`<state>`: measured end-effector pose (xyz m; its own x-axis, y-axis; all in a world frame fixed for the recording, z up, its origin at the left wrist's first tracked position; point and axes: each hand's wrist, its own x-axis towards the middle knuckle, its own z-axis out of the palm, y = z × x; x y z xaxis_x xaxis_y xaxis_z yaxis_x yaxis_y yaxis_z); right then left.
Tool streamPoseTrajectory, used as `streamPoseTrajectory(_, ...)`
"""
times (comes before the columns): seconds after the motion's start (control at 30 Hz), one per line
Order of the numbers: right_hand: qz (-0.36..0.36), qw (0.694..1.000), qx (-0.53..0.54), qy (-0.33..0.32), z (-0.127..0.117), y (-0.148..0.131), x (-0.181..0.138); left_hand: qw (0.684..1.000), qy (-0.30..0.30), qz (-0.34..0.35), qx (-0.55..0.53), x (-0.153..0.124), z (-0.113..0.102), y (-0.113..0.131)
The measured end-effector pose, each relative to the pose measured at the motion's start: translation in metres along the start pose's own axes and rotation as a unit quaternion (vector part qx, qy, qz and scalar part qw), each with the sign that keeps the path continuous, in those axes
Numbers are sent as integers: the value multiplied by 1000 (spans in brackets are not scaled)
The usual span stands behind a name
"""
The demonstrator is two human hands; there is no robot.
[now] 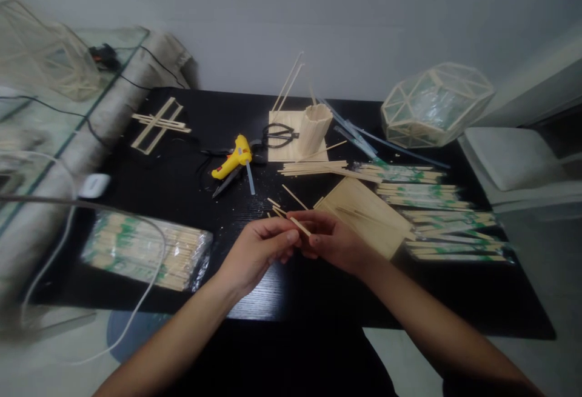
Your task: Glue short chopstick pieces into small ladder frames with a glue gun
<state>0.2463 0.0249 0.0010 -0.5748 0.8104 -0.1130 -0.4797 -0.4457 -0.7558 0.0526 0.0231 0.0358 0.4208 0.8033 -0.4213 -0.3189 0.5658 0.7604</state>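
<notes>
Over the front middle of the black table [182, 185], my left hand [258, 250] and my right hand [334, 240] meet, both pinched on one short wooden stick [301, 226]. Several short stick pieces [275, 206] lie on the table just beyond my fingers. A flat wooden board [370, 212] lies right of my right hand. A yellow glue gun [233, 159] rests further back, left of centre.
Black scissors [278, 135] and a round wooden cup [314, 127] sit on a light board at the back. Wrapped chopsticks [431, 212] lie at the right, a bagged bundle [145, 250] at front left. A stick-frame polyhedron [435, 105] stands back right, a stick cross [159, 123] back left.
</notes>
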Motion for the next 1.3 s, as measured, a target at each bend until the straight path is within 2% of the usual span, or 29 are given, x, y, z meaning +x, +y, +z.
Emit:
streamPoseTrajectory(0.17,13,1000,5,7,1,2,0,997,9,-34,-70,2,7,-6)
streamPoseTrajectory(0.4,4,1000,1,-7,3,7,0,996,8,-37,-77,1,6,-10)
streamPoseTrajectory(0.53,0,1000,-8,-7,4,6,-1,998,16,-12,-56,-2,8,-10)
streamPoseTrajectory(0.63,-11,998,-56,1,6,1,-2,998,47,40,-22,-4,9,-11)
streamPoseTrajectory(0.73,-34,988,-143,48,11,-7,-4,989,98,107,24,-5,6,-13)
streamPoseTrajectory(0.83,-77,963,-223,134,19,-11,-7,974,147,154,73,-5,4,-15)
streamPoseTrajectory(0.9,-95,949,-250,167,23,-11,-9,965,169,175,98,-6,5,-16)
streamPoseTrajectory(1.07,-111,943,-248,192,29,-8,-9,950,190,205,142,-6,9,-16)
streamPoseTrajectory(1.3,-99,946,-235,200,28,-9,-8,950,187,194,159,-6,4,-17)
